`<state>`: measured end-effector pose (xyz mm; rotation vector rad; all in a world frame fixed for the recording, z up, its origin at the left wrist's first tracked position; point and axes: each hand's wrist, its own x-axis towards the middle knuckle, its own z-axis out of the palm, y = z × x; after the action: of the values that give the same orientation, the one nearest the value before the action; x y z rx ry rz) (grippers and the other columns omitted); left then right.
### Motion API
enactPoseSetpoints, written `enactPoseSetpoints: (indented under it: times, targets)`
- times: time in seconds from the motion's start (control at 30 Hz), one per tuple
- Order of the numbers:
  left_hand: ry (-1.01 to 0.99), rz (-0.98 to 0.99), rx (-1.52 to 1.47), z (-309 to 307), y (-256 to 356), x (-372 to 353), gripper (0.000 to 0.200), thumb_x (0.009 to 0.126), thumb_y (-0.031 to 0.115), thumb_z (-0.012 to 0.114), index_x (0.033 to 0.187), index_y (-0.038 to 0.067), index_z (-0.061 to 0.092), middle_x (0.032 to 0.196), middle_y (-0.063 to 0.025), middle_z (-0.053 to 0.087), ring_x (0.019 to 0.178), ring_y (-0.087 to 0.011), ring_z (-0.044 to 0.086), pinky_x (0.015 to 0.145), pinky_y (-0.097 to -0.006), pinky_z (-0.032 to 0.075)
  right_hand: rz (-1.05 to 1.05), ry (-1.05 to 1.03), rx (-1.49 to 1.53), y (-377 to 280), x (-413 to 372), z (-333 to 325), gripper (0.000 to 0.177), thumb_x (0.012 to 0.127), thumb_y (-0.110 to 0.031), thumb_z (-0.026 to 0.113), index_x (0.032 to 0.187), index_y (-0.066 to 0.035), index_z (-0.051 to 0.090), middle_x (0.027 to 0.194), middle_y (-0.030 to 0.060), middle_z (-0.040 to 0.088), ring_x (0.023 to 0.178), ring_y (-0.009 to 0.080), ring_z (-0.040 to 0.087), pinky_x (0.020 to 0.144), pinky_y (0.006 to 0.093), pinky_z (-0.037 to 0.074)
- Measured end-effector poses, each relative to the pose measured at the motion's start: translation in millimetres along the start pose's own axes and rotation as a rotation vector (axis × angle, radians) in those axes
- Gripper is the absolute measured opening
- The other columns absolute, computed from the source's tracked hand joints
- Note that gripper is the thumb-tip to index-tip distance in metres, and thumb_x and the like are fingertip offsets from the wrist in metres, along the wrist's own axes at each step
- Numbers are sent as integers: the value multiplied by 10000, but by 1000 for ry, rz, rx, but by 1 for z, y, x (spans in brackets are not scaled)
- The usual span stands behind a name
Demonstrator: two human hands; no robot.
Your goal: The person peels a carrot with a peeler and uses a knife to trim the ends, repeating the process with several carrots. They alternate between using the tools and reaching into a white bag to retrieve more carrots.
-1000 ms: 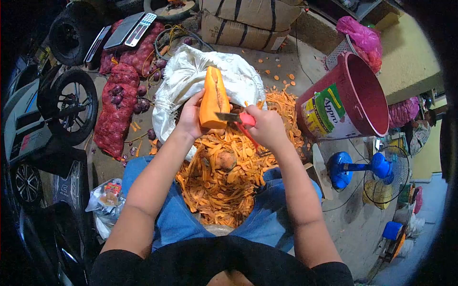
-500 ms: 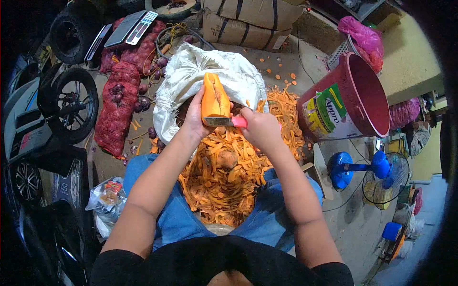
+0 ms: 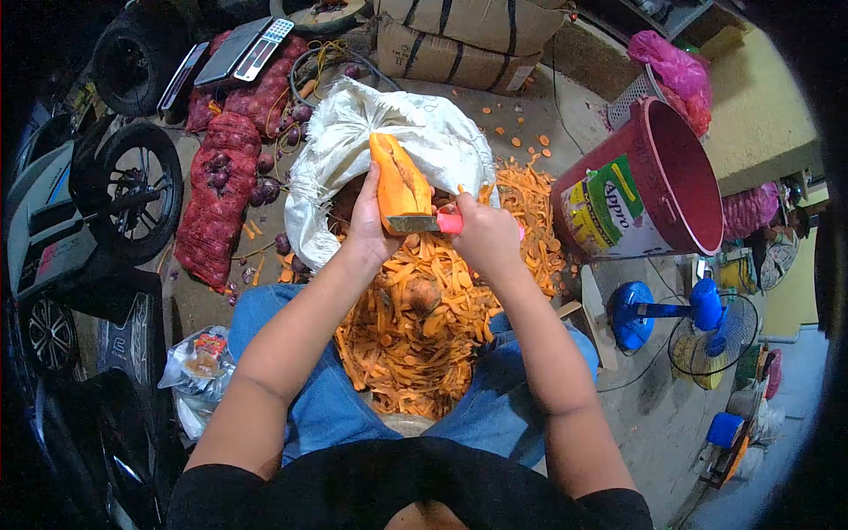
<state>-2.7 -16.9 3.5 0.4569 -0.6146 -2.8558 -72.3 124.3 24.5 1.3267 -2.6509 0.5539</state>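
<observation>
Left hand (image 3: 364, 219): fingers closed round the carrot (image 3: 399, 177), thumb up its left side, other fingers mostly hidden behind. Right hand (image 3: 490, 237): fingers wrapped tight on the pink handle (image 3: 450, 223) of a knife; exact index placement unclear. Blade (image 3: 412, 223) lies across the carrot's near, wide end, touching. Can't tell how deep the edge sits.

Carrot: peeled, long split down its face, held upright-ish in front of the sack (image 3: 307, 172), narrow end away from the body.

Doing this stroke well: keep the left grip firm but low-pressure near the split, since the flesh could open along it. Left fingers should stay behind the edge line. Short, steady strokes, wrist locked, blade angle shallow; a wet peeled surface would probably slip, so regrip before pushing hard.

Outward, all relative to the sack. Peelings (image 3: 402, 353) heaped on its near side, a rough lump (image 3: 422, 294) among them. Net bag (image 3: 212, 234) of red onions to its left, scale (image 3: 232, 55) beyond that. Boxes (image 3: 459, 64) behind it. Bucket (image 3: 658, 181) to its right, tilted; blue fan (image 3: 707, 305) farther right and nearer the body.

Text: bucket label (image 3: 609, 208) reads "Appro", white on green; smaller lines illegible. Box print, scale buttons and packet (image 3: 210, 344) wording: too small to read.
</observation>
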Motion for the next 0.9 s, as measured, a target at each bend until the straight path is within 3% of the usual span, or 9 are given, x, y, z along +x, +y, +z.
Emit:
enactPoseSetpoints:
  times: [0.33,0.4,0.43,0.73,0.83,0.9]
  targets:
    - [123,62,30,-6,0,8,527,790,500,375,1073,57,414,934,-111,529,826,-235,546,684,-376,480,44,-81,-57,-1,2,3,177,643,-200,586,672,-61,480,541,116,545,495,272,553,465,360,446]
    - [-5,-131,110,-6,5,8,515,792,490,381,1060,53,422,917,-122,538,795,-235,557,668,-373,486,2,-93,-56,0,3,1,191,640,-208,589,675,-57,479,536,116,544,500,271,555,466,363,447]
    - [-7,-131,110,-5,5,8,515,792,490,381,1060,53,422,917,-122,538,795,-235,557,668,-373,486,1,-92,-58,1,3,2,191,640,-208,589,675,-57,479,536,116,544,500,271,555,466,363,447]
    - [92,-7,189,-5,-2,4,550,773,522,390,1053,50,426,904,-122,540,778,-231,559,659,-364,485,79,-159,-65,4,4,12,193,650,-226,580,712,-59,506,570,116,556,534,269,563,489,371,449]
    - [126,68,153,-3,-1,2,567,765,538,392,1055,52,425,909,-121,537,792,-223,555,663,-361,481,64,-99,9,3,5,13,142,624,-140,556,727,-49,518,531,137,529,509,283,543,481,372,432]
    - [83,-51,219,0,6,1,547,776,521,390,1061,55,423,911,-119,536,805,-217,552,679,-356,475,66,-112,0,1,6,9,149,616,-135,557,726,-42,518,543,142,532,524,287,546,495,375,433]
